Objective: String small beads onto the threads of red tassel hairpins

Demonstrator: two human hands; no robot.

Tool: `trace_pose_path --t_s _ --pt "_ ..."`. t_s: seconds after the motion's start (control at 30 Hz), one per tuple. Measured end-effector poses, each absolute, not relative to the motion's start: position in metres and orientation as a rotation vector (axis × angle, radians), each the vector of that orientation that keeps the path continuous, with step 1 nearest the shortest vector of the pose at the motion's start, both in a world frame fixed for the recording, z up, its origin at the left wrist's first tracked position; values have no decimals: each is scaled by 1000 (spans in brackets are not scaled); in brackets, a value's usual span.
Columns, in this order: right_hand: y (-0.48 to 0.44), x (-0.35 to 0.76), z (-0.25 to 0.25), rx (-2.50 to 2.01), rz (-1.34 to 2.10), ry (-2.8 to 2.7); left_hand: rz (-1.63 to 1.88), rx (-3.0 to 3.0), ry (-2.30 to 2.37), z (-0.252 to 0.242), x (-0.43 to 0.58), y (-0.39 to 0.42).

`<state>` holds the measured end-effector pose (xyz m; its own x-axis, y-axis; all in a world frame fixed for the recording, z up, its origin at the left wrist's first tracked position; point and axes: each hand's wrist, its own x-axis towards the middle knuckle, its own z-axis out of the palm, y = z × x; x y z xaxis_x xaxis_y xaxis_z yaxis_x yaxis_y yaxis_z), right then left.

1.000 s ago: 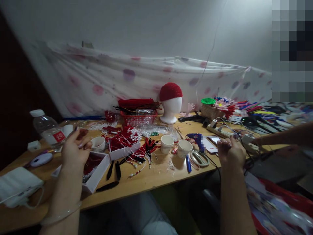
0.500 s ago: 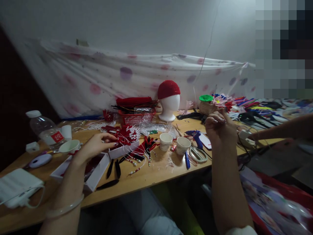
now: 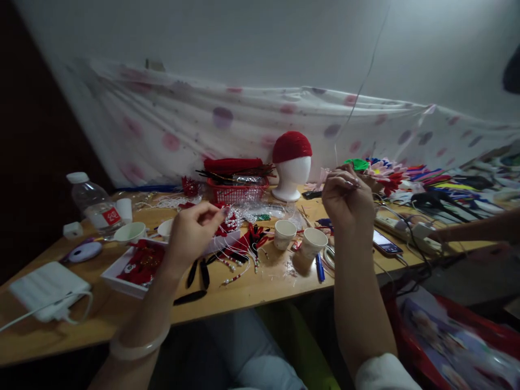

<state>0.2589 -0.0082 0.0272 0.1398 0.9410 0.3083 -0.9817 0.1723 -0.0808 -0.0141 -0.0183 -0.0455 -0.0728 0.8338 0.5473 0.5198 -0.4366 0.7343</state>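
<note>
My left hand (image 3: 197, 227) is raised over the left half of the table, thumb and fingertips pressed together. Anything in that pinch is too fine to make out. Just beyond the fingertips lie strings of white beads (image 3: 232, 222) and red material. Below and to the right, beaded tassels (image 3: 232, 279) spread over the wood. My right hand (image 3: 347, 195) is held higher, closed in a pinch in front of the green flower (image 3: 357, 164). What it holds, if anything, is hidden. Two paper cups (image 3: 285, 234) stand between the hands.
A white foam head (image 3: 293, 176) with a red cap stands behind, beside a red basket (image 3: 238, 192). At left are a bottle (image 3: 99, 214), a white box (image 3: 136, 290) and a charger (image 3: 49, 290). A phone (image 3: 387, 242) lies right, near another person's arm (image 3: 479, 230).
My left hand has risen and moved right, its fingers now pinched together. My right hand has shifted slightly left, still closed. The camera view has turned a little.
</note>
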Motion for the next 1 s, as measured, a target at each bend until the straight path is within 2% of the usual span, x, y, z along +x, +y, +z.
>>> trace_pose_path --t_s 0.1,0.27,0.77,1.0 --pt "-1 242 32 141 1413 -297 1492 1932 1175 -51 16 -16" --pt "9 222 35 100 1474 -401 1459 1739 968 -62 48 -11" --pt "30 184 37 93 1582 -440 1376 1362 780 -72 59 8" --pt "36 191 31 73 1521 -494 1399 1108 733 -72 54 7"
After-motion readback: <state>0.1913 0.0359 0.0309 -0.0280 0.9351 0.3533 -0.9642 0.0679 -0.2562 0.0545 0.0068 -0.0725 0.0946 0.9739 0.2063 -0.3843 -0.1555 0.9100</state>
